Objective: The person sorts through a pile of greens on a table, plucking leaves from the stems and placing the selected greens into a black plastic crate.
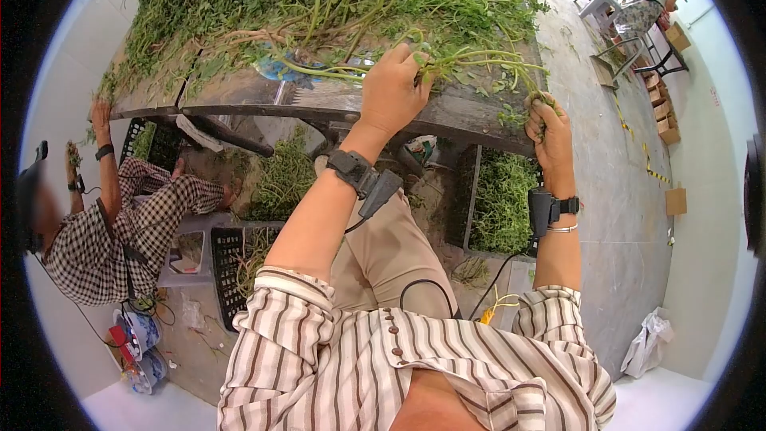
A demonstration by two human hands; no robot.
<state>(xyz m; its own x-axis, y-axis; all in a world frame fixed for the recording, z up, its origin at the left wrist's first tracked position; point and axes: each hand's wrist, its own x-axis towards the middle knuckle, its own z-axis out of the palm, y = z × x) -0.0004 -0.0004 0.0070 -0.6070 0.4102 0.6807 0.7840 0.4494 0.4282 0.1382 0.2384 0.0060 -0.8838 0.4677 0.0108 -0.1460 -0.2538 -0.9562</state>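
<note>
Stems [487,57] run sideways over the worktop [327,96] near its front edge, their long axis stretching from left hand to right. The left hand [395,86] pinches them above the worktop; the right hand [549,124], at its near right corner, seems curled round their leafy ends. On the worktop beyond, a heap of greens [239,0] lies nearer the left hand.

Wearer's got a brown-striped shirt [343,363], rolled sleeves [291,291], beige pants [399,263], black wrist boxes [384,191] trailing cables [424,281], and a pale bangle [562,229].
</note>
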